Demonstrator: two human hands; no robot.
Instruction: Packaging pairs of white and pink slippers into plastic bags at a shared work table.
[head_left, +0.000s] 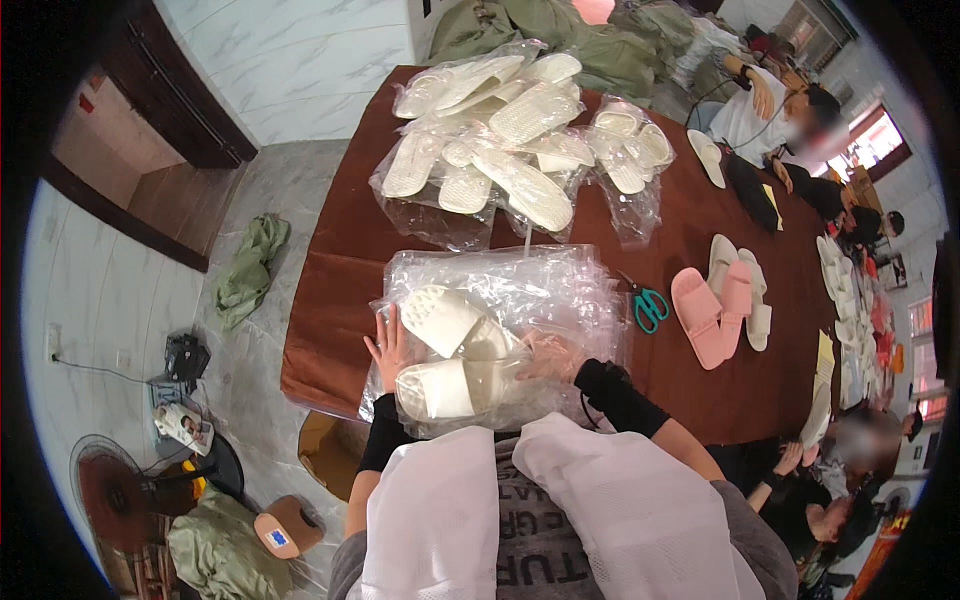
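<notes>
A pair of cream slippers (438, 388) lies in front of me in a clear plastic bag, on top of a stack of flat clear bags (500, 268). Their straps are toward the left and their heels toward the right. My left hand (388, 347) rests at the bag's left edge beside the slippers, fingers spread. My right hand (553, 358) is at the heel end, reaching left, with shiny film over part of it. Glare and film hide its fingertips, so its grip cannot be made out.
A heap of bagged cream slippers (520, 180) covers the far part of the brown-covered table (335, 290). To the right are green-handled scissors (650, 310), pink slippers (698, 318) and more cream slippers (757, 300). Several people sit along the right side. A cardboard box (328, 455) stands below the left edge.
</notes>
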